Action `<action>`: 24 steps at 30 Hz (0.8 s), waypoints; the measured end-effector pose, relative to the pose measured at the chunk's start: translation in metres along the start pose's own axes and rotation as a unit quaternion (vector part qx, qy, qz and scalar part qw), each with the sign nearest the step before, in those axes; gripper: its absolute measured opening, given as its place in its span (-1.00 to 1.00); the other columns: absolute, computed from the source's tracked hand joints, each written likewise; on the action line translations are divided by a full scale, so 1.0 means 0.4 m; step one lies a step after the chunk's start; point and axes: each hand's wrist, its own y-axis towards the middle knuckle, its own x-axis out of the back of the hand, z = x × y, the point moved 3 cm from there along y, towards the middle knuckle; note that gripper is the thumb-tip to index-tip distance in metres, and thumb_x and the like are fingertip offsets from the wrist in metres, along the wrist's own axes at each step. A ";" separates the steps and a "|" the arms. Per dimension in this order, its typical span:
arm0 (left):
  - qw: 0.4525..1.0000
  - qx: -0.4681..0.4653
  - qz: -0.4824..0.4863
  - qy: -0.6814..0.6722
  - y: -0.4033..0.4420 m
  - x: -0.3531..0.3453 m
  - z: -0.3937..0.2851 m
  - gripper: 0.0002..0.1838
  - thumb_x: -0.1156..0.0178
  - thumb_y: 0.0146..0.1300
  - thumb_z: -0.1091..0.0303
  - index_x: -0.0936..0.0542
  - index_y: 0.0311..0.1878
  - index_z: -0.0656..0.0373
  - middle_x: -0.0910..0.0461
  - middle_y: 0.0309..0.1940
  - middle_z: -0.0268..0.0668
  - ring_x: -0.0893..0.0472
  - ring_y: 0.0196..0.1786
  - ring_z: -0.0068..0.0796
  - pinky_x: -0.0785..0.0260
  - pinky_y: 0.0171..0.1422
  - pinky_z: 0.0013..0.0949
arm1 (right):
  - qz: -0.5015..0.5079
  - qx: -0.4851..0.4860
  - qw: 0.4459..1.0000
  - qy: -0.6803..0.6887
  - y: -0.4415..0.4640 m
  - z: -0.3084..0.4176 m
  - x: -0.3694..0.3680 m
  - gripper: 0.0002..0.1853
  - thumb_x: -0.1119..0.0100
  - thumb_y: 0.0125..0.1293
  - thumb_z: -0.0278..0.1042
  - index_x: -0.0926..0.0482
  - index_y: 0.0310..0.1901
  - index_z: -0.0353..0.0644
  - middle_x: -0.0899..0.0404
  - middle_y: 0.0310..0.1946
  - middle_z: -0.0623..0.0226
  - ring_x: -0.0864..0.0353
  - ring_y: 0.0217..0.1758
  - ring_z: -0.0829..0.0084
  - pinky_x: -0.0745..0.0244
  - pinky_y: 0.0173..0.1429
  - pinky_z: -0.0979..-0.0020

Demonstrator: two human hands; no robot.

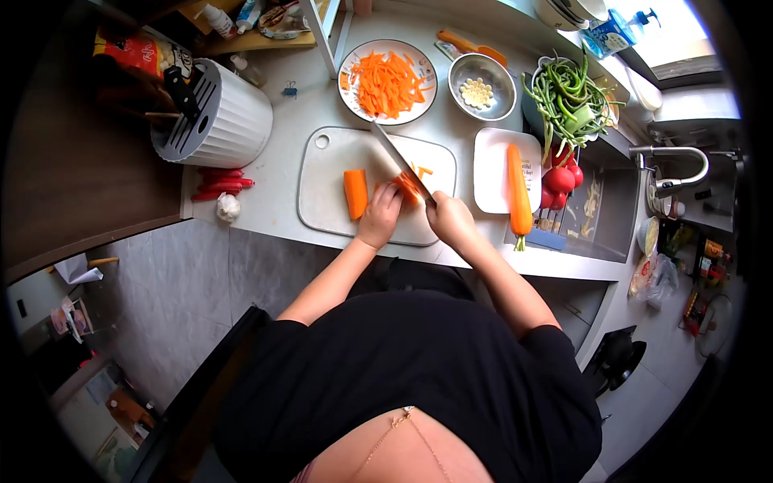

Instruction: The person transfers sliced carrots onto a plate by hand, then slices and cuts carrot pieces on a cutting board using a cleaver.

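Observation:
My right hand (451,219) is wrapped round the handle of a kitchen knife (396,154), its blade slanting up and left over the cutting board (322,211). Under my left hand (381,216) lies a piece of carrot being sliced (408,188); the curled fingertips press on it beside the blade. A few thin carrot strips (422,171) lie just right of the knife. To the left of my left hand rests a thick carrot chunk (355,193). Behind the board, a plate (343,95) holds a heap of carrot shreds (391,84).
A metal bowl (507,90) holds peeled garlic cloves. Right of the board, a whole carrot (518,193) lies across a white tray (487,181). Green beans (572,92) and tomatoes (560,180) stand near the sink (605,229). At left are a knife block (250,121), red chilies (219,183) and garlic (229,208).

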 end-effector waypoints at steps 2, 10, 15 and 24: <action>1.000 0.005 0.002 0.002 -0.008 -0.007 0.002 -0.70 -0.07 0.18 0.46 -0.51 -0.01 0.34 -0.43 0.10 -0.06 -0.42 0.19 -0.04 -0.40 0.22 -0.18 | -0.005 -0.019 1.000 0.020 -0.040 0.011 0.026 -0.78 -0.02 0.28 -0.28 -0.46 -0.39 -0.28 -0.55 -0.58 -0.09 -0.58 -0.44 -0.13 -0.49 -0.29 -0.01; 1.000 0.014 -0.017 -0.002 0.004 0.013 -0.016 -0.70 -0.08 0.14 0.52 -0.51 -0.02 0.30 -0.45 0.09 -0.10 -0.45 0.13 0.00 -0.42 0.14 -0.14 | 0.048 -0.025 0.998 -0.012 -0.055 0.009 0.001 -0.79 -0.04 0.30 -0.30 -0.46 -0.38 -0.28 -0.54 -0.56 -0.11 -0.57 -0.43 -0.13 -0.46 -0.27 -0.03; 1.000 0.004 -0.023 -0.004 0.012 0.021 -0.017 -0.70 -0.07 0.12 0.50 -0.53 -0.05 0.30 -0.45 0.12 -0.10 -0.44 0.16 -0.01 -0.39 0.20 -0.13 | 0.056 -0.016 0.998 -0.026 -0.048 -0.001 -0.027 -0.81 0.00 0.29 -0.31 -0.44 -0.35 -0.29 -0.56 -0.58 -0.08 -0.58 -0.47 -0.11 -0.47 -0.31 -0.03; 1.000 -0.003 -0.002 0.027 -0.008 -0.001 -0.002 -0.75 -0.07 0.17 0.44 -0.54 -0.09 0.30 -0.44 0.13 -0.07 -0.42 0.23 -0.06 -0.39 0.22 -0.15 | 0.017 -0.039 0.999 0.024 -0.007 0.000 -0.033 -0.78 -0.05 0.29 -0.30 -0.45 -0.37 -0.31 -0.55 -0.52 -0.16 -0.56 -0.40 -0.17 -0.44 -0.25 -0.04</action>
